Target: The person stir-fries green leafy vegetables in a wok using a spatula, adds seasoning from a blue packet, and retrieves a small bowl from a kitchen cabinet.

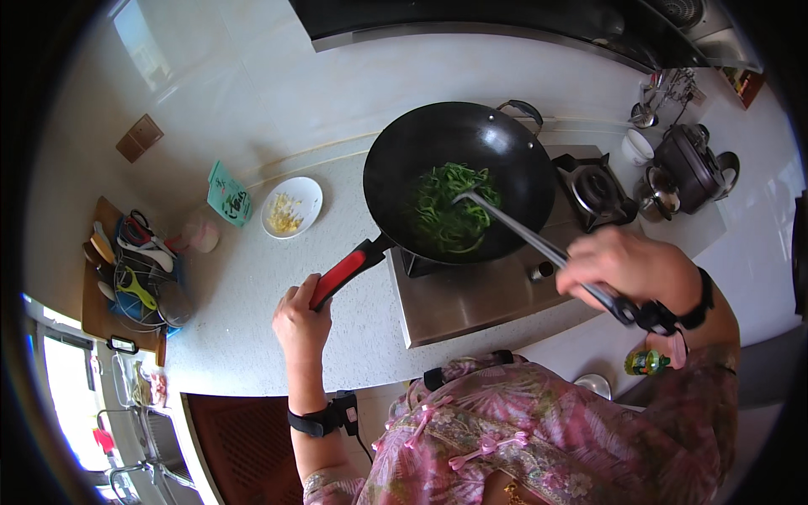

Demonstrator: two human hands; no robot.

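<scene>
My left hand (pixel 303 315) grips the end of the red and black handle (pixel 341 276) of a large black wok (pixel 404 151). The wok sits over the left burner of a stainless-steel gas stove (pixel 461 303). Inside it lies a heap of wet, shredded green vegetables (pixel 448 202). A long-handled metal spatula (pixel 524 230) slants down from my right hand (pixel 606 271), which is closed around its handle. The spatula's head is among the greens and partly hidden by them. A white plate (pixel 309 196) with chopped garlic (pixel 284 214) stands on the counter left of the wok.
The right burner (pixel 593 189) has a black pan support. A white bowl (pixel 637 147), a metal pot (pixel 656 192) and a dark appliance (pixel 691 167) stand beyond it. On the left are a teal pouch (pixel 228 194) and a utensil rack (pixel 139 290). A range hood (pixel 480 25) hangs above.
</scene>
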